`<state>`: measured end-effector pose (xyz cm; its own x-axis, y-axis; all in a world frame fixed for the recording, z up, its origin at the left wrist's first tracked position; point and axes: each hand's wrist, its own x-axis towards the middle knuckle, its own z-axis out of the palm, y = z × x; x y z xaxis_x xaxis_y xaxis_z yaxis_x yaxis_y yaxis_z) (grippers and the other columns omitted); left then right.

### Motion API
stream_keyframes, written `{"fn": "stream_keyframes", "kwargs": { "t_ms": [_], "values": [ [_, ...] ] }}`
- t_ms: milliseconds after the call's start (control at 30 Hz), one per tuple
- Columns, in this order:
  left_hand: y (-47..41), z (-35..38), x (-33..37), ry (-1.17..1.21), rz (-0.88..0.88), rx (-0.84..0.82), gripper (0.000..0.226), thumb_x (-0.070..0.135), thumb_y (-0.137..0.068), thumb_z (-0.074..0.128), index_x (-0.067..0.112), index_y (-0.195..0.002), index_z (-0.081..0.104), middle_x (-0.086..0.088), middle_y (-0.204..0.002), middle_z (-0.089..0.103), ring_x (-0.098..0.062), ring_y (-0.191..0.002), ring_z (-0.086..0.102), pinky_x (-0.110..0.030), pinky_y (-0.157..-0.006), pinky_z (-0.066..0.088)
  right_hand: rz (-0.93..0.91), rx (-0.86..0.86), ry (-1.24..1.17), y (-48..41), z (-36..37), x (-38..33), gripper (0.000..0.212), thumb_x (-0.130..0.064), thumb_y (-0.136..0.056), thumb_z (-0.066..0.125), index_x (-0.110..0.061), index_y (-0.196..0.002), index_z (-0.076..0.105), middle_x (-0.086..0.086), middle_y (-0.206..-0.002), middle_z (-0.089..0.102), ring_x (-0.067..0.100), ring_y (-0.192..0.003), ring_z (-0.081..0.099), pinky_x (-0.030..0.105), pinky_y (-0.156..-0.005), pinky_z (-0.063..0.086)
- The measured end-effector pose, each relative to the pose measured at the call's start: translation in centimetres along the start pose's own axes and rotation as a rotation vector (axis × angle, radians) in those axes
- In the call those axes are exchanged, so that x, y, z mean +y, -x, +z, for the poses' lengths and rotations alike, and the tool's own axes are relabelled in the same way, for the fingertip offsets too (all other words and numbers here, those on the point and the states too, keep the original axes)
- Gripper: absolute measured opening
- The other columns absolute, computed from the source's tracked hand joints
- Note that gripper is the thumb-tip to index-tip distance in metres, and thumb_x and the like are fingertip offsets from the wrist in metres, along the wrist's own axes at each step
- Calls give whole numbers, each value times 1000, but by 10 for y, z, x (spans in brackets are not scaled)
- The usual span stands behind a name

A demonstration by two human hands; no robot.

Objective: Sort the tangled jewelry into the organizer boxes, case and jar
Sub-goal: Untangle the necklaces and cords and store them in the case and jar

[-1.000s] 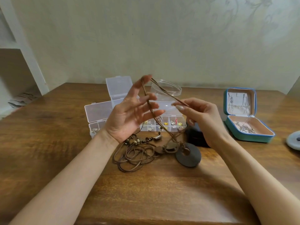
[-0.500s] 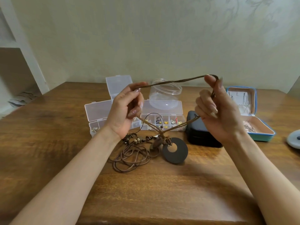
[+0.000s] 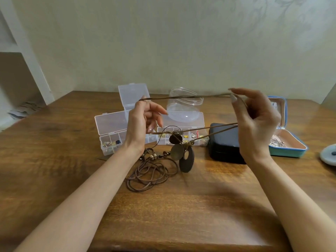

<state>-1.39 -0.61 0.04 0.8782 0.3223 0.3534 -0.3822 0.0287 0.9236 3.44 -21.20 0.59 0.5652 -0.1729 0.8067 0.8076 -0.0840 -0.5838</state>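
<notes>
Cord [image 3: 181, 97]: soft, light, limp; taut mid-frame.
Pendant [image 3: 186, 159]: heavier, likely swings; hold cord beside it.
Left hand [image 3: 143, 124]: curled, hooks cord.
Right hand [image 3: 258, 124]: pinches cord.

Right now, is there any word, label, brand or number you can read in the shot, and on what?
None: no readable text in this view.
Clear organizer boxes, clear jar, teal jewelry case, black box: no label or print shows.
Brown cord necklace: plain discs, no tag.
Papers at far left: too blurred to read.
</notes>
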Motion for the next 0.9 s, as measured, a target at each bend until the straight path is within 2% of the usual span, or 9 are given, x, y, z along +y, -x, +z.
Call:
{"fn": "stream_keyframes", "kwargs": {
  "t_ms": [100, 233, 333, 400, 500, 633, 733, 833, 900],
  "values": [
    [-1, -1, 1, 40, 42, -37, 53, 33, -99, 26, 7, -72, 64, -6, -54, 56, -7, -40, 36, -15, -39, 26, 21, -40, 20, 0, -1, 1, 21, -2, -87, 58, -19, -97, 67, -16, -59, 48, 7, -54, 36, 20, -54, 30],
    [0, -1, -1, 44, 42, -264, 47, 34, -90, 26, 7, -72, 61, -5, -56, 58, -10, -44, 36, -18, -42, 27, 248, -375, -121, 3, 5, -2, 28, -2, -80, 53, -18, -96, 69, -9, -61, 52, 8, -55, 40, 17, -52, 31],
    [4, 2, 0, -7, 33, -365, 36, 24, -88, 30, 10, -70, 57, -5, -58, 61, -12, -47, 40, -20, -43, 27, 402, -605, -242, 8, 8, 3, 32, -4, -77, 49, -12, -101, 68, -7, -54, 48, 13, -49, 36, 24, -49, 27],
    [5, 4, 2, 42, 21, -411, 28, 20, -88, 33, 11, -69, 51, -11, -65, 67, -13, -45, 41, -19, -40, 27, 470, -696, -258, 11, 10, 7, 25, -14, -82, 49, -15, -98, 69, -3, -53, 47, 16, -48, 32, 25, -46, 25],
    [2, 8, 9, 104, -39, -443, 23, 21, -89, 43, 15, -67, 47, -33, -87, 65, -11, -45, 44, -14, -39, 31, 566, -825, -274, 11, 11, 10, 28, -51, -90, 52, -29, -97, 68, 6, -60, 50, 13, -43, 36, 20, -39, 28],
    [-11, 19, 33, -9, -1, -559, 12, 19, -90, 52, 10, -88, 60, -2, -57, 55, -7, -42, 42, -13, -40, 32, 628, -968, -348, -3, 15, 8, 71, -80, -67, 56, -39, -124, 56, 12, -94, 66, 19, -62, 56, 26, -50, 47],
    [-25, 28, 63, -70, 53, -580, 15, 10, -91, 54, 10, -102, 65, 2, -67, 58, -7, -47, 42, -12, -52, 38, 584, -923, -352, -27, 22, -10, 69, -62, -71, 70, -25, -127, 51, 8, -111, 66, 22, -70, 62, 30, -57, 51],
    [-37, 37, 90, -106, 123, -574, 19, 10, -93, 53, 14, -106, 66, -1, -74, 61, -13, -55, 45, -17, -54, 38, 407, -844, -134, -58, 29, -38, 25, -32, -80, 68, -12, -94, 62, 0, -75, 67, 12, -58, 55, 27, -58, 45],
    [-45, 42, 104, -75, 163, -488, 17, 10, -94, 52, 13, -103, 66, 1, -69, 57, -8, -51, 38, -16, -46, 28, 313, -833, -69, -80, 33, -55, 22, -29, -80, 65, -7, -82, 64, -6, -64, 65, 9, -59, 55, 21, -61, 45]
  ]
}}
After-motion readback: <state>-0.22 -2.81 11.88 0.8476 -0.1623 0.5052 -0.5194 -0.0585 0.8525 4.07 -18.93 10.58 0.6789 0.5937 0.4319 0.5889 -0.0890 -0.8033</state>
